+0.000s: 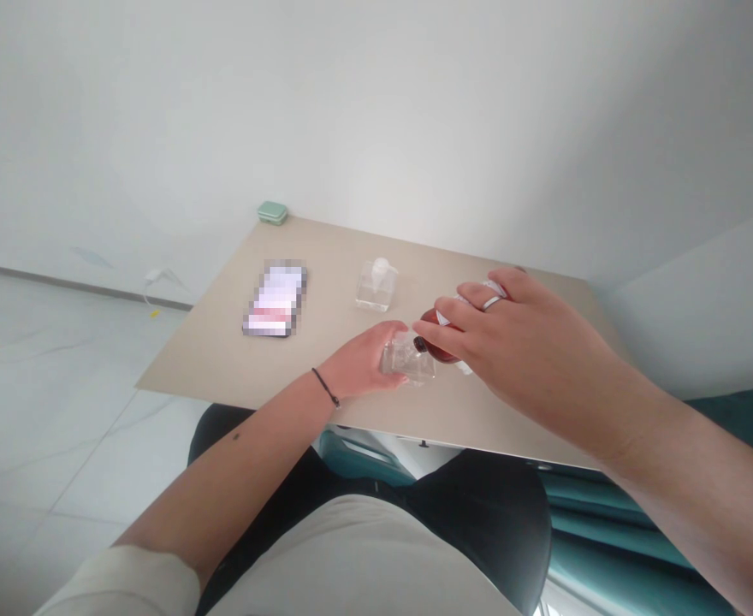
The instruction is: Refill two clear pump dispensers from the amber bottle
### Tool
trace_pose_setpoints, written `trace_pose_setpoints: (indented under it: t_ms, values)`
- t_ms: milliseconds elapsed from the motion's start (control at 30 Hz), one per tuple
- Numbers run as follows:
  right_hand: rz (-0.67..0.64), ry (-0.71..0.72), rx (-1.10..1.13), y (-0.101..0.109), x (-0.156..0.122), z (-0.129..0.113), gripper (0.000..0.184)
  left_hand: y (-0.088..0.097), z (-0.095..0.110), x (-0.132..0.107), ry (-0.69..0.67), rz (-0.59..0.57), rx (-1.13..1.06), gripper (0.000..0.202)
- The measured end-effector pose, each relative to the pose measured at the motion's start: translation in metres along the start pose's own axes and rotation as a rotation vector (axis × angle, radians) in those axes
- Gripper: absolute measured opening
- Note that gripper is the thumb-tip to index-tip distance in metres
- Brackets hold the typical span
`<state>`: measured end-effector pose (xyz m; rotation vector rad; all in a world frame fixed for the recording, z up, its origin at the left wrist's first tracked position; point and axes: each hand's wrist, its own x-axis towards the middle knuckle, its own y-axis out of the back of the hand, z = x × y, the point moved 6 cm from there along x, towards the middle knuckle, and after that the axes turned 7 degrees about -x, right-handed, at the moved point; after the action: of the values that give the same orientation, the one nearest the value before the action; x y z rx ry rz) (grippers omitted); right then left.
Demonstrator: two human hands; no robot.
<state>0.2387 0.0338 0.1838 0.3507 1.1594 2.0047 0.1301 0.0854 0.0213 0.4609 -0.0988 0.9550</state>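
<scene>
My left hand (pixel 371 358) is wrapped round a small clear square container (pixel 408 359) on the table near its front edge. Above and to the right of it, my right hand (pixel 489 321) is closed on a brown bottle (pixel 439 339) with a white label. The bottle lies tilted, its dark mouth (pixel 420 344) pointing left, over or against the clear container; I cannot tell whether they touch. My right fingers hide much of the bottle. Behind my left hand stands a clear square bottle (pixel 375 293) with a white pump top (pixel 382 269).
A phone (pixel 275 299) with a lit, blurred screen lies on the left of the beige table (pixel 222 364). A small green case (pixel 272 212) sits at the far left corner. The white wall (pixel 376 128) rises behind the table. Teal upholstery (pixel 620 530) is at the lower right.
</scene>
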Motion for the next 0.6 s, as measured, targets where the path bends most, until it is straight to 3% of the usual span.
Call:
trace_pose_setpoints:
  t_ms: [333, 600]
  values:
    - [0.0, 0.054, -0.172, -0.0033, -0.0018, -0.0034, 0.042, -0.0003, -0.0001, -0.0003, -0.003, -0.005, 0.006, 0.068]
    - [0.071, 0.015, -0.049, -0.0005, -0.0021, -0.0001, 0.037, -0.0003, -0.0013, -0.001, -0.004, -0.007, 0.006, 0.069]
